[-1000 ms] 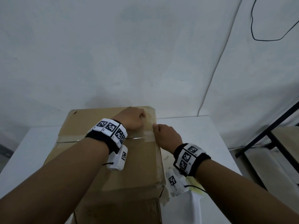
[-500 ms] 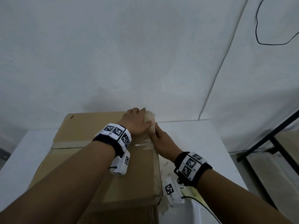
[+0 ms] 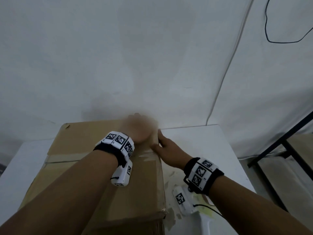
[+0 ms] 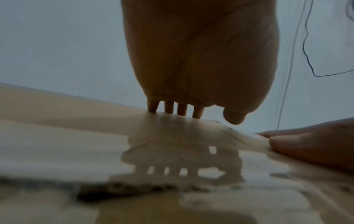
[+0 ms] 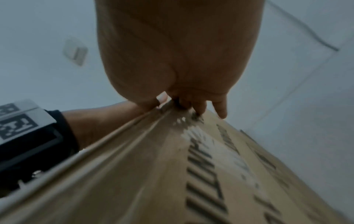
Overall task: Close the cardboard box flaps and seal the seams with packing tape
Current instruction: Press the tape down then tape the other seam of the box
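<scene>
A brown cardboard box stands on the white table with its top flaps down. A strip of tape runs across the top seam to the right edge. My left hand, blurred by motion, lies over the top's far right corner; in the left wrist view its straight fingers touch the shiny taped top. My right hand lies flat against the box's right side at the tape's end. In the right wrist view its fingers press on the printed side, thumb at the top edge.
The white table reaches right of the box, and pale scraps lie under my right wrist. A black metal frame stands at the right. A white wall with a hanging black cable is close behind the box.
My left hand has slid toward the box's far right corner and is still moving. My right hand has flattened from its knuckled pose and now lies along the right side.
</scene>
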